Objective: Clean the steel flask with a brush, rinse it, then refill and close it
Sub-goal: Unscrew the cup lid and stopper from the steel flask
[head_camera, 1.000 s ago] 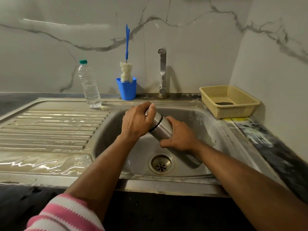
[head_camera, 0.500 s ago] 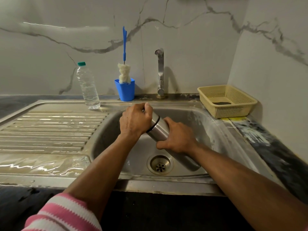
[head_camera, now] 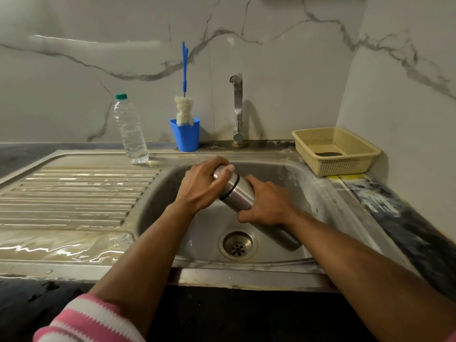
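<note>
A home kitchen: a steel sink (head_camera: pixel 158 193) with drainboard, a tap (head_camera: pixel 237 107), marble-veined wall tiles (head_camera: pixel 283 70), and a bottle brush (head_camera: pixel 184 95).

I'm watching the left hand (head_camera: pixel 202 186) turning on the cap end of the steel flask (head_camera: pixel 238 195): a second ago its fingers were draped right over the top, and now they're sliding round so the fingertips are showing on the far side of the cap. The right hand (head_camera: pixel 267 206) is shifting its grip only slightly on the body, and the flask is tilting much as before.
</note>
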